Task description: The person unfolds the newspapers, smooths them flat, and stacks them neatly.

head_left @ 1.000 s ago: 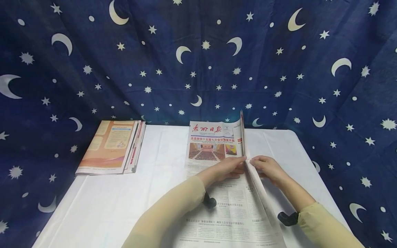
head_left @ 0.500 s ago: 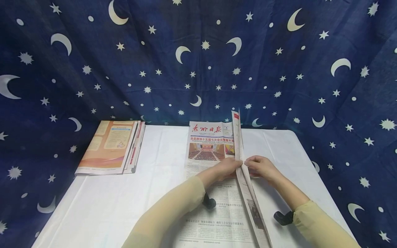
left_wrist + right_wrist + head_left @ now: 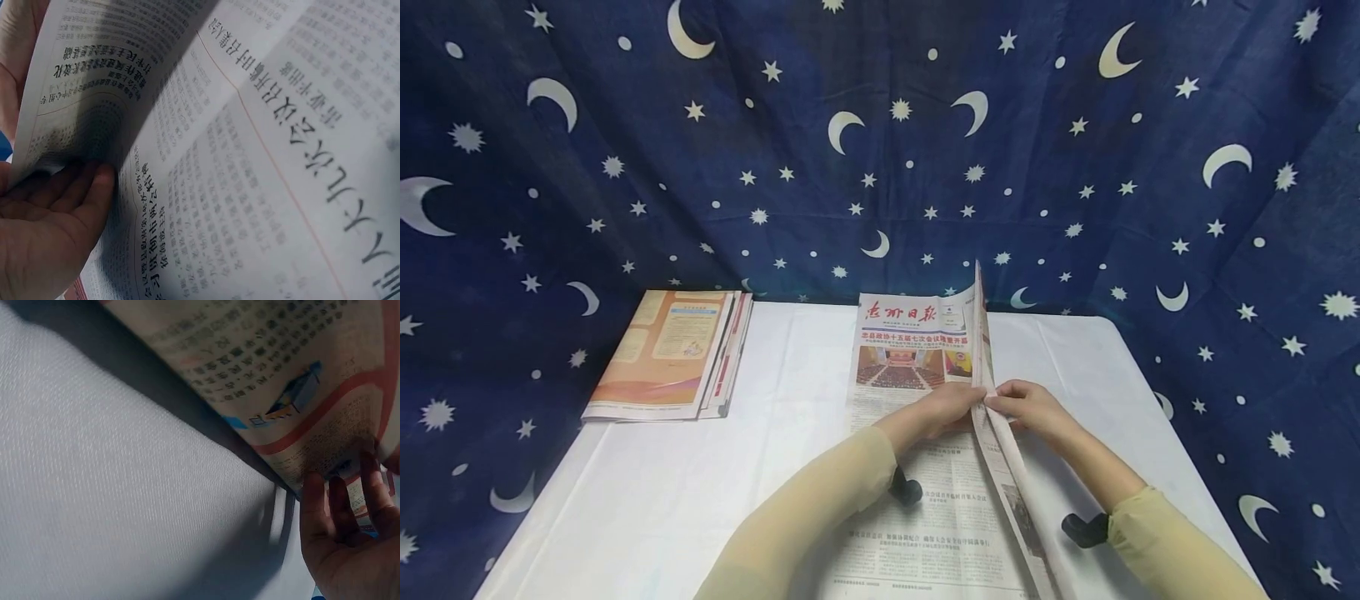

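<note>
A newspaper (image 3: 917, 533) lies lengthwise on the table, its right part lifted into a narrow upright fold (image 3: 1000, 458). At that fold my left hand (image 3: 943, 407) pinches the paper's raised edge from the left side. My right hand (image 3: 1028, 407) pinches the same edge from the right, close beside the left hand's fingertips. In the left wrist view, the left hand (image 3: 56, 225) has its fingers tucked under the raised printed sheet (image 3: 94, 81). The right wrist view shows the right hand (image 3: 350, 544) with fingers against the coloured outer page (image 3: 250, 369); its thumb is mostly hidden.
A stack of folded newspapers (image 3: 658, 358) with an orange top page lies at the table's back left. White cloth covers the table (image 3: 700, 500). Behind it hangs a dark blue curtain (image 3: 805, 183) with moons and stars.
The newspaper's raised right part has swung left, then tipped slightly back upright. Both hands have shifted a little left with it, and the right hand has moved closer to the left.
</note>
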### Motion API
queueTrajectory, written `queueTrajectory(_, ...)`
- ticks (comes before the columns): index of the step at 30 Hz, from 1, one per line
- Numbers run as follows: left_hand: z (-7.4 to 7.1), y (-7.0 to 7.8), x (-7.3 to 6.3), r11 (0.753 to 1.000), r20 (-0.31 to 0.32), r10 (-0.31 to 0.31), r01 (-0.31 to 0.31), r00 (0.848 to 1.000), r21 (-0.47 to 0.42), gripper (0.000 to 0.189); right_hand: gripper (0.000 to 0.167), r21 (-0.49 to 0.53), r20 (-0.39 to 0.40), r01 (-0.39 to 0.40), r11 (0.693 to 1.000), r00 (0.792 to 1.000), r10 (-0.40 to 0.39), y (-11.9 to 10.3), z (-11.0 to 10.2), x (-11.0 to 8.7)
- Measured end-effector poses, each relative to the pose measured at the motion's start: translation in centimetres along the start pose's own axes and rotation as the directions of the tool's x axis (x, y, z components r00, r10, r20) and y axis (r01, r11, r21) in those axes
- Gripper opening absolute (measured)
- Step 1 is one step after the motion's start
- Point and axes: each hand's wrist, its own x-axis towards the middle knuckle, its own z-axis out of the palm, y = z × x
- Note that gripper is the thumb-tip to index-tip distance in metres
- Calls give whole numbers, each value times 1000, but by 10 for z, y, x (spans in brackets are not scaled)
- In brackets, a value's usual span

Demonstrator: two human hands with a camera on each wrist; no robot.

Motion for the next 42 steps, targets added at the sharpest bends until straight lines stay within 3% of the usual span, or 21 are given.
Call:
queueTrajectory(8,-5,2,-4,999,-18,41,-41,999,6,39,30,-57,-76,0,998,997,-5,5,-10,-2)
queueTrajectory(11,-12,6,-10,993,-31,80,-77,996,89,40,30,-65,-60,12,998,998,-15,8,-17,-7)
queueTrajectory(16,-28,16,-24,963,-23,157,-148,987,224,40,32,-43,-42,30,999,999,-32,13,-35,-17)
queueTrajectory(22,-58,27,-45,979,-7,138,-135,990,156,42,40,-53,-31,11,999,999,-13,21,-54,-21)
queueTrajectory(27,-89,33,-65,987,-10,120,-118,993,107,41,37,-84,-53,-37,996,998,33,29,-64,-23)
queueTrajectory(34,-130,39,-98,979,-71,107,-93,992,179,42,34,-123,-90,-79,989,994,68,40,-74,-20)
queueTrajectory(42,-176,36,-132,985,-179,79,-48,981,168,44,36,-190,-143,-111,976,986,85,56,-93,-18)
